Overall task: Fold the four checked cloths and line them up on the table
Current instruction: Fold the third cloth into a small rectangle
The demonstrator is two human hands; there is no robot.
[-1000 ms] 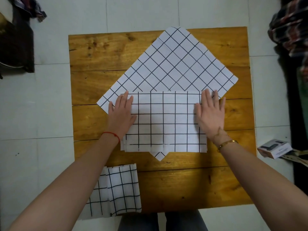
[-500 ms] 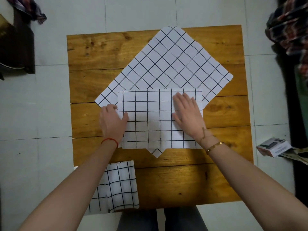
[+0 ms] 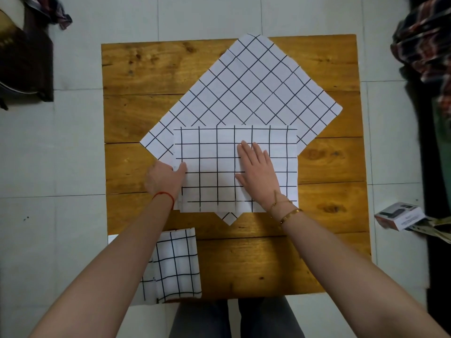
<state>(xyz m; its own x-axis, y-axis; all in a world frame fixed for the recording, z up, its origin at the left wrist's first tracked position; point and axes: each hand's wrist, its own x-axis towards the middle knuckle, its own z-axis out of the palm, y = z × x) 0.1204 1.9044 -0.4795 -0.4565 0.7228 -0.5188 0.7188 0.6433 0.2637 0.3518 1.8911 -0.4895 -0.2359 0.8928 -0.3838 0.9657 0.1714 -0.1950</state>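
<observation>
A half-folded checked cloth (image 3: 214,154) lies as a rectangle in the middle of the wooden table (image 3: 136,113). Under it an unfolded checked cloth (image 3: 253,79) is spread as a diamond toward the far edge. My right hand (image 3: 258,172) lies flat on the rectangle, fingers straight, right of its centre. My left hand (image 3: 166,178) pinches the rectangle's left edge, thumb on top and fingers tucked beneath. A folded checked cloth (image 3: 175,264) sits at the near left corner, partly hidden by my left forearm.
The table's right side and near right part show bare wood. A small box (image 3: 400,215) lies on the tiled floor to the right. Dark clothes (image 3: 424,42) hang at the far right, and a dark bag (image 3: 26,57) stands at the far left.
My right hand slid left from the rectangle's right edge to its middle. My left hand moved off the top of the cloth to its left edge and took hold of it.
</observation>
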